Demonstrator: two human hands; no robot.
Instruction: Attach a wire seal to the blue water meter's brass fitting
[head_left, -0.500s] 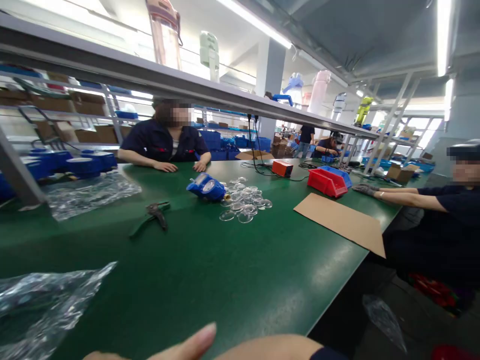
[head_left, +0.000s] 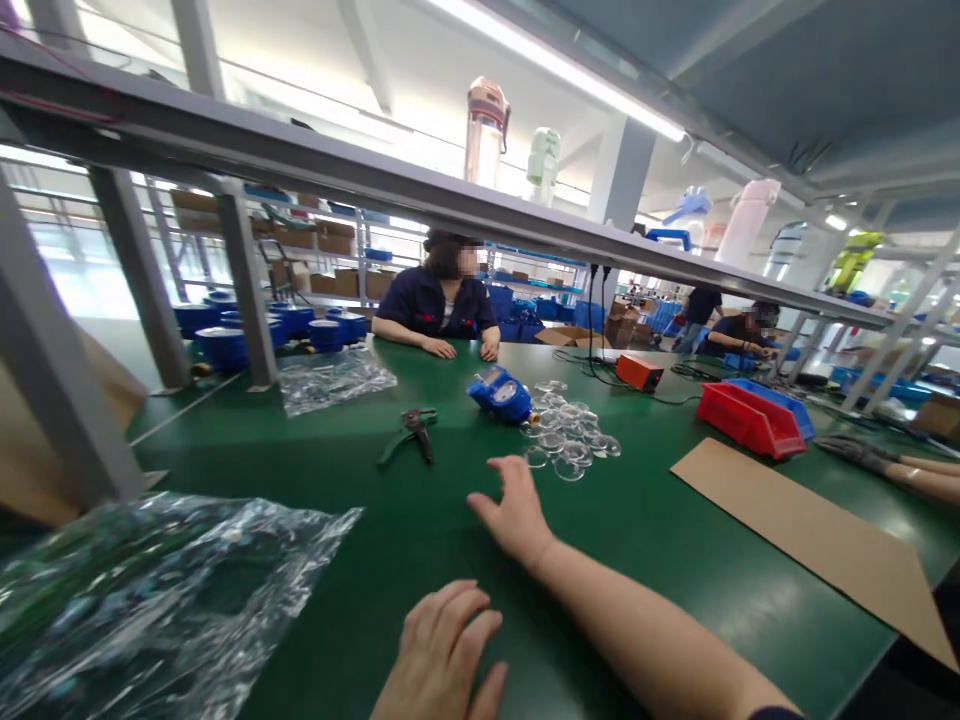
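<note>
My right hand [head_left: 514,512] is stretched forward over the green table [head_left: 390,540], fingers spread, holding nothing. It lies just short of several clear round lenses [head_left: 570,435] and a blue water meter [head_left: 501,394]. My left hand [head_left: 442,655] rests flat on the table near the front edge, fingers apart and empty. Green-handled pliers [head_left: 409,432] lie left of the meter.
Crumpled clear plastic bags lie at front left [head_left: 157,590] and further back [head_left: 334,378]. A cardboard sheet [head_left: 802,540], red bin [head_left: 750,420] and blue bin [head_left: 780,400] are on the right. A seated person [head_left: 442,300] faces me; another person's gloved hand [head_left: 855,452] rests at right.
The view has swung left and down. My right hand has reached forward toward the lenses, and my left hand has come into view flat on the table.
</note>
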